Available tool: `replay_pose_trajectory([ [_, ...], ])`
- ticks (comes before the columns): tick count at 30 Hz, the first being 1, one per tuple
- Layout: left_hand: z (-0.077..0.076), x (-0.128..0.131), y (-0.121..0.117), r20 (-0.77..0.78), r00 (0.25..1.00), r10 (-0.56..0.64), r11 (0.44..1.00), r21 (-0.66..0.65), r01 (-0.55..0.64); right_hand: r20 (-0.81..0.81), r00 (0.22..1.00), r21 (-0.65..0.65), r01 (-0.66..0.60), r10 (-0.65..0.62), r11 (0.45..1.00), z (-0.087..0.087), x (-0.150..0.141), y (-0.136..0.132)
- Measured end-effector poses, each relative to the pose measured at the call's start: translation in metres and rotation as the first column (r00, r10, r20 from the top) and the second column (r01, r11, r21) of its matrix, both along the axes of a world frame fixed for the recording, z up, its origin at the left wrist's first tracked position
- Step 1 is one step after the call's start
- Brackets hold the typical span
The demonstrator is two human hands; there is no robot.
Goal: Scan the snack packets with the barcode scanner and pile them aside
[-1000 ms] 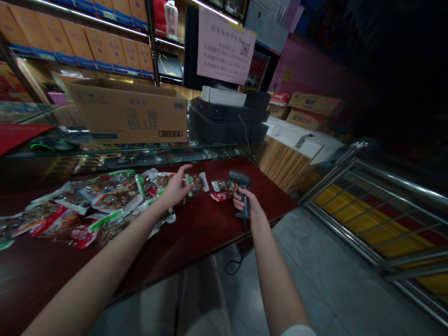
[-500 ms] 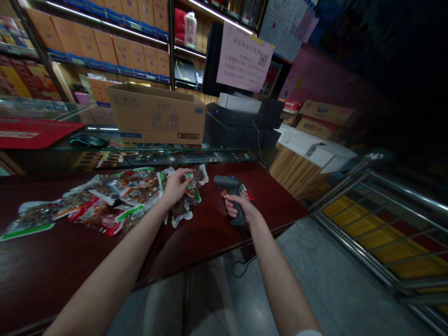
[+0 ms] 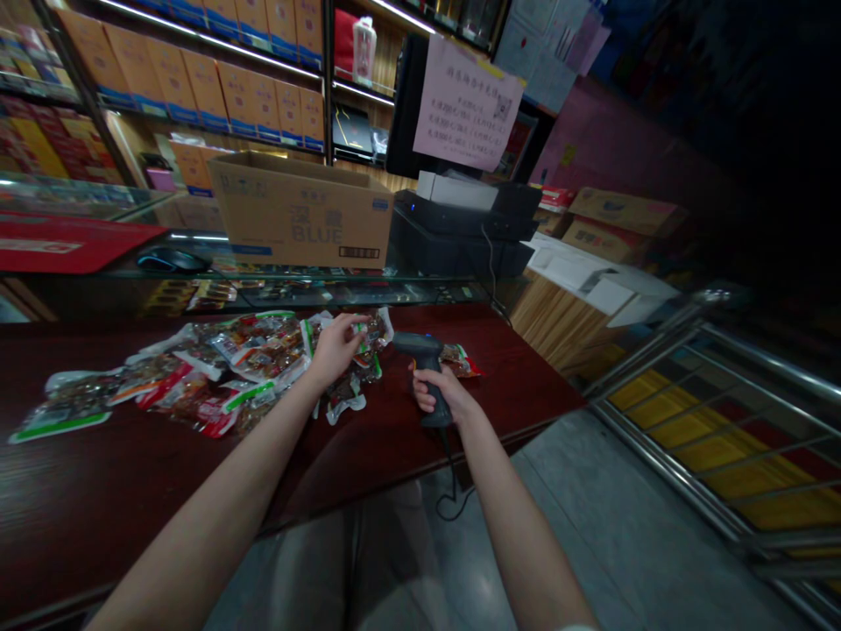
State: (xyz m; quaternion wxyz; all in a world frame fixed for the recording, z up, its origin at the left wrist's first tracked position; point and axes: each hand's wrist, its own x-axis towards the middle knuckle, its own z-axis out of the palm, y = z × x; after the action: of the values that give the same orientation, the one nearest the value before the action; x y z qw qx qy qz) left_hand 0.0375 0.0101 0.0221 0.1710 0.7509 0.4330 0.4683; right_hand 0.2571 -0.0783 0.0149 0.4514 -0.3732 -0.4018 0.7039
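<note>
A black mouse [image 3: 172, 260] sits on the glass counter top, at ten o'clock from the left hand [image 3: 338, 346]. Below it, at that hand's nine o'clock, a heap of clear-wrapped packets [image 3: 263, 350] spreads over the dark red desk [image 3: 368, 456]. An open cardboard box [image 3: 302, 215] stands between eleven and twelve. The left hand's fingers curl over a packet [image 3: 379, 326] at the heap's right end; whether they pinch it, I cannot tell. At three o'clock, the right hand [image 3: 443, 394] grips a dark handheld scanner [image 3: 426, 349] upright, its head aimed toward nine, its cable hanging at six. A separate red-edged packet [image 3: 462, 359] lies at one o'clock from the right hand.
</note>
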Motion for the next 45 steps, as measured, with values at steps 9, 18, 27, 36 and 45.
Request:
replay_pose_trajectory([
  [9, -0.003, 0.001, 0.001, -0.023, 1.000, 0.008, 1.000, 0.018, -0.008, -0.035, 0.999, 0.030, -0.040, 0.041, 0.999, -0.001, 0.002, 0.000],
  [18, 0.015, 0.004, -0.027, -0.384, 0.813, 0.437, 0.898, 0.138, -0.417, -0.173, 0.985, 0.062, -0.011, 0.021, 0.998, -0.004, 0.061, 0.011],
  [27, 0.005, 0.014, -0.029, -0.626, 0.754, 0.199, 0.948, 0.319, 0.014, -0.289, 0.946, 0.035, 0.164, -0.147, 0.986, -0.021, 0.118, 0.013],
  [36, -0.002, 0.038, -0.040, -0.586, 0.779, 0.222, 0.961, 0.267, -0.074, -0.279, 0.940, -0.023, 0.197, -0.195, 0.980, -0.031, 0.120, 0.014],
  [45, -0.004, 0.135, 0.001, -0.550, 0.819, -0.161, 0.977, -0.205, 0.055, -0.301, 0.921, -0.073, 0.235, -0.246, 0.969, -0.024, 0.115, 0.009],
])
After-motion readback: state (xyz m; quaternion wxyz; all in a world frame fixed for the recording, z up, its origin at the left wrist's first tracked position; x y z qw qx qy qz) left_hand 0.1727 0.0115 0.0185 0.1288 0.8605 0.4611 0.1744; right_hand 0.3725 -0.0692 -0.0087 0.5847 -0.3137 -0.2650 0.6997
